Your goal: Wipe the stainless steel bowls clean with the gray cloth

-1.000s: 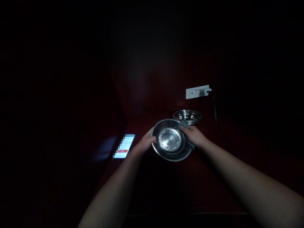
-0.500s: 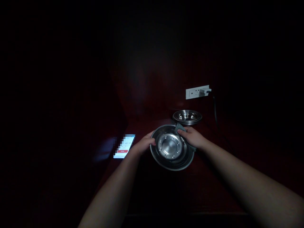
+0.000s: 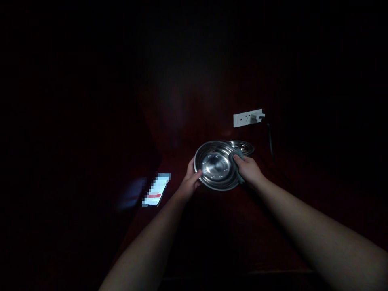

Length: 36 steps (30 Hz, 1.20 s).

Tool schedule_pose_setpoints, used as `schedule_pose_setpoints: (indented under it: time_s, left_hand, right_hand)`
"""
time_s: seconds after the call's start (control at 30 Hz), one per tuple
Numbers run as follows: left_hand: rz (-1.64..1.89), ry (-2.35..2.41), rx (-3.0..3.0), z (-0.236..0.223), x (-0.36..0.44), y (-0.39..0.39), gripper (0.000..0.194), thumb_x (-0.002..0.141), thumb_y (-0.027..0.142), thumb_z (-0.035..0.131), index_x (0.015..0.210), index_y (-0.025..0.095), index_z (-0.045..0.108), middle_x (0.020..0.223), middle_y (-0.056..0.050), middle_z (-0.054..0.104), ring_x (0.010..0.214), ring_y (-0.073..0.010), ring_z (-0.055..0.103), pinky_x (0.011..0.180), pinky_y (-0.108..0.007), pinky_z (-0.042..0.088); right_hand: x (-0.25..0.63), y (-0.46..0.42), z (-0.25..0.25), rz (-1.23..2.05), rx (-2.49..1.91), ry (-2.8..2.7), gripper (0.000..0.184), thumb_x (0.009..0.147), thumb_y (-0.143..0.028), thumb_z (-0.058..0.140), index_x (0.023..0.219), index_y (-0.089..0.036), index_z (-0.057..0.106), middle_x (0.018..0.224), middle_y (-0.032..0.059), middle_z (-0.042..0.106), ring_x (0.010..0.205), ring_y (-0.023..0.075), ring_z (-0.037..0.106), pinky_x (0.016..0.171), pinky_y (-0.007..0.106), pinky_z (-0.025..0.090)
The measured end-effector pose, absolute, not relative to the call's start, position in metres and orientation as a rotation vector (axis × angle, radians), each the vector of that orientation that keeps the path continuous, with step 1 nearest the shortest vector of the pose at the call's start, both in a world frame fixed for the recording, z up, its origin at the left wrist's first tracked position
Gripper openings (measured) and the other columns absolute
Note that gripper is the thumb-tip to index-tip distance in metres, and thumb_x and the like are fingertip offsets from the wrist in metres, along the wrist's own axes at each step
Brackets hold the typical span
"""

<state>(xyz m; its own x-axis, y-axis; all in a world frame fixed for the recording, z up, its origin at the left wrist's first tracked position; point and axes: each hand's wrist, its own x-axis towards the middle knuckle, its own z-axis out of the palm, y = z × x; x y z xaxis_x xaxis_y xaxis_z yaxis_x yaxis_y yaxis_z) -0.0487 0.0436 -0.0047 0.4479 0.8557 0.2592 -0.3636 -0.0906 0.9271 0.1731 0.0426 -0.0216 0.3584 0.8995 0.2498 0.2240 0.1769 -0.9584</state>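
Observation:
A shiny metal bowl is held up above the dark red table, tilted so its inside faces me. My left hand grips its left rim, thumb on the inner side and fingers behind. My right hand is closed on a grey-green cloth, which is folded over the bowl's right rim, thumb on the inside. The fingers of the right hand are mostly hidden behind the cloth and bowl. Behind the held bowl, another metal dish rests on the table, partly covered from view.
A lit phone lies on the table left of my left forearm. On the back wall is a white socket plate with a plug in it, and a dark cable hangs to its right. The surroundings are very dark.
The bowl has risen and now overlaps the dish behind it. My right hand and the cloth have slid from the upper rim to its right side. My left hand still grips the left rim.

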Motion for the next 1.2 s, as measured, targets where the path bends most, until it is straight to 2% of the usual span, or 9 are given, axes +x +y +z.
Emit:
schedule_pose_setpoints:
  time_s: [0.07,0.17,0.23,0.4,0.63,0.77,1.0,1.2]
  left_hand:
    - [1.085,0.54,1.363,-0.006,-0.046,0.04,0.071,0.075,0.035,0.058,0.137,0.031,0.024,0.139,-0.006,0.039,0.12,-0.0264,0.044,0.093,-0.041,0.04]
    - [1.172,0.608,1.509,-0.012,-0.042,0.039,0.084,0.067,0.026,0.067,0.138,0.025,0.022,0.137,-0.009,0.041,0.123,-0.0256,0.041,0.103,-0.04,0.03]
    - [1.203,0.658,1.528,-0.016,-0.041,0.041,0.082,0.065,0.02,0.067,0.136,0.021,0.025,0.134,-0.01,0.044,0.121,-0.0253,0.042,0.104,-0.04,0.028]
    - [1.2,0.731,1.43,-0.018,-0.044,0.051,0.076,0.059,0.008,0.057,0.131,0.02,0.035,0.126,-0.009,0.051,0.116,-0.0266,0.046,0.098,-0.043,0.036]
    - [1.084,0.772,1.339,-0.016,-0.052,0.056,0.073,0.054,0.008,0.053,0.126,0.019,0.042,0.106,-0.008,0.062,0.092,-0.0242,0.058,0.079,-0.039,0.047]
    - [1.038,0.776,1.38,-0.014,-0.058,0.056,0.068,0.054,0.008,0.052,0.121,0.018,0.048,0.097,-0.006,0.064,0.092,-0.0232,0.058,0.083,-0.039,0.045]
    - [1.162,0.788,1.426,-0.005,-0.048,0.045,0.063,0.061,0.015,0.059,0.123,0.018,0.047,0.117,-0.009,0.058,0.108,-0.0276,0.053,0.095,-0.042,0.038]
    - [1.285,0.652,1.607,-0.009,-0.038,0.037,0.076,0.069,0.026,0.065,0.135,0.019,0.027,0.134,-0.011,0.043,0.122,-0.0246,0.042,0.104,-0.038,0.028]
  right_hand:
    - [0.173,0.042,-0.02,0.624,-1.365,-1.089,0.042,0.076,-0.051,0.048,0.084,-0.014,0.066,0.076,0.0078,0.07,0.065,0.0184,0.063,0.057,0.025,0.046]
    - [0.17,0.038,-0.016,0.613,-1.394,-1.094,0.042,0.077,-0.051,0.047,0.083,-0.014,0.066,0.073,0.007,0.069,0.064,0.0184,0.063,0.057,0.025,0.045]
    - [0.167,0.035,-0.012,0.602,-1.403,-1.122,0.04,0.078,-0.05,0.047,0.082,-0.015,0.065,0.073,0.0066,0.069,0.066,0.0183,0.063,0.057,0.025,0.045]
    - [0.164,0.032,-0.009,0.573,-1.41,-1.231,0.035,0.08,-0.045,0.044,0.084,-0.016,0.064,0.078,0.0066,0.069,0.067,0.0174,0.062,0.061,0.026,0.046]
    - [0.166,0.033,-0.012,0.592,-1.391,-1.283,0.034,0.08,-0.045,0.045,0.083,-0.017,0.064,0.078,0.0061,0.069,0.07,0.0192,0.062,0.063,0.027,0.046]
    - [0.167,0.033,-0.011,0.61,-1.403,-1.311,0.032,0.08,-0.044,0.046,0.081,-0.017,0.064,0.077,0.0063,0.069,0.07,0.0192,0.062,0.062,0.026,0.046]
    - [0.166,0.031,-0.009,0.622,-1.416,-1.259,0.035,0.08,-0.046,0.046,0.084,-0.017,0.065,0.077,0.0068,0.069,0.069,0.0195,0.063,0.063,0.027,0.045]
    - [0.167,0.034,-0.012,0.589,-1.428,-1.104,0.041,0.078,-0.05,0.046,0.083,-0.015,0.066,0.079,0.0088,0.07,0.07,0.0205,0.064,0.06,0.026,0.046]
